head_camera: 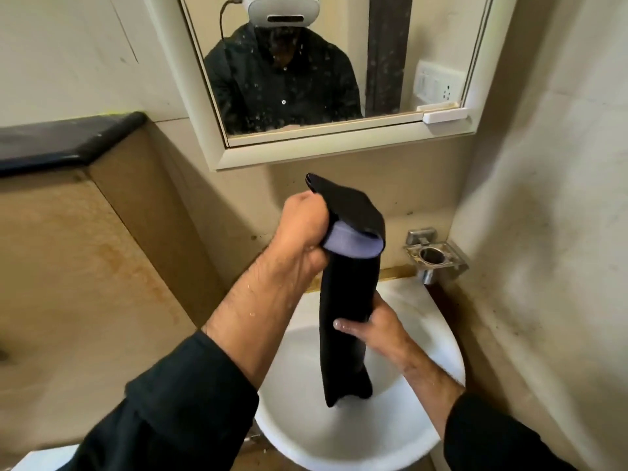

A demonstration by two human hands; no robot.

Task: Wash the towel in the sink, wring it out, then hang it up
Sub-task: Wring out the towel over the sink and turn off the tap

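A dark towel (pixel 345 300) with a lilac band near its top hangs upright over the white sink (pixel 438 338). My left hand (pixel 302 236) grips its upper end, just left of the lilac band, and holds it high. My right hand (pixel 370 329) wraps around the towel's middle, with the fingertips showing on its left side. The towel's lower end dangles above the basin without touching it. Both forearms look wet.
A framed mirror (pixel 326 79) hangs on the wall above the sink. A metal holder (pixel 436 256) is fixed to the wall at the sink's back right. A black-topped ledge (pixel 68 141) stands at the left. The right wall is close to the sink.
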